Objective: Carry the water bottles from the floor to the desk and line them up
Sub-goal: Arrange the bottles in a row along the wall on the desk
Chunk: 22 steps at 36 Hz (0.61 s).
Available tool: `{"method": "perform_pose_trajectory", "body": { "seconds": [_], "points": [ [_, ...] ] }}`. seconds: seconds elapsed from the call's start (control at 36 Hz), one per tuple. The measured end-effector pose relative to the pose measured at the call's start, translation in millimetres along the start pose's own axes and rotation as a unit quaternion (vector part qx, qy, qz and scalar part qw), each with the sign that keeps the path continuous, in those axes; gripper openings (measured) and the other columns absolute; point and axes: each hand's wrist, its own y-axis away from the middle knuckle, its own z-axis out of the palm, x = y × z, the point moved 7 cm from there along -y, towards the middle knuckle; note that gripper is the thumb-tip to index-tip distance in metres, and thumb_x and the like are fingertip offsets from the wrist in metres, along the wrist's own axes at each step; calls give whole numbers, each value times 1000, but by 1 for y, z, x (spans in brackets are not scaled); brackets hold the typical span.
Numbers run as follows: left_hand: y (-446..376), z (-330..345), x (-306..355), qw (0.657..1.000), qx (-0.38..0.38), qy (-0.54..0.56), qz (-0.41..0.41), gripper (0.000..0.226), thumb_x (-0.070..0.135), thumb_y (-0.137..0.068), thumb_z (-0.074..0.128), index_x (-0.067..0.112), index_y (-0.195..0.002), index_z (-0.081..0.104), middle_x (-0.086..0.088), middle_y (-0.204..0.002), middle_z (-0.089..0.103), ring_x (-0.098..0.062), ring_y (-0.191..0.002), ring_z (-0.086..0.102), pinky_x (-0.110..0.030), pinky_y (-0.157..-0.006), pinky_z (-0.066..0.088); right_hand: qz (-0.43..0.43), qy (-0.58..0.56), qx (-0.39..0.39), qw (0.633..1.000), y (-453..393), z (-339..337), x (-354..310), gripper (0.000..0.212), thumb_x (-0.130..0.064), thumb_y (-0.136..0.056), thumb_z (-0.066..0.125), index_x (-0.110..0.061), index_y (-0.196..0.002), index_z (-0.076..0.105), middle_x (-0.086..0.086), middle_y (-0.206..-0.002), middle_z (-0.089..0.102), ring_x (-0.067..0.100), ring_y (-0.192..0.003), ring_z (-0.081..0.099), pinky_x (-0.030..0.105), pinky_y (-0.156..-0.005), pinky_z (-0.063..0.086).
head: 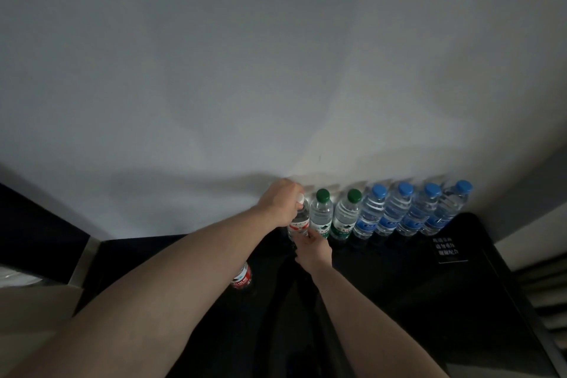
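1. Setting a white-capped bottle (299, 219) at the left end of the row on the dark desk (399, 270), against the wall (276, 70).
2. Left hand (280, 201) is closing around its neck; right hand (313, 247) is pinching its base.
3. Six bottles are standing in line already: two green-capped (321, 213), four blue-capped (399, 209).
4. A red-labelled bottle (242, 276) is waiting lower left, possibly on the floor; dim view.
5. Clear ribbed plastic, glossy desk.
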Motion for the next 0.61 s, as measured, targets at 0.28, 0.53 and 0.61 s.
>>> {"method": "perform_pose_trajectory", "body": {
  "seconds": [0.28, 0.53, 0.61],
  "points": [
    [-2, 1, -7, 999, 14, 34, 14, 29, 15, -88, 75, 14, -117, 71, -7, -119, 68, -26, -110, 61, -34, -94, 44, 25, -49, 18, 998, -5, 0, -7, 7, -43, -88, 64, -40, -82, 63, -4, -89, 70, 18, -82, 69, 44, -83, 60],
    [4, -14, -17, 999, 6, 51, 19, 50, 26, -83, 81, 13, -128, 64, -5, -129, 63, -23, -117, 58, -34, -100, 44, -2, -17, -2, 1000, 8, -1, -13, 32, -41, -90, 62, -31, -121, 61, 1, -99, 70, 23, -91, 68, 47, -87, 58],
    [21, -29, -33, 1000, 3, 17, 22, 45, 29, -88, 76, 15, -129, 62, -3, -129, 61, -22, -117, 56, -32, -98, 42, -37, 69, -13, 997, 18, -2, -16, 43, -35, -93, 62, -31, -135, 52, -1, -108, 69, 23, -93, 68, 43, -85, 59]
  ]
}}
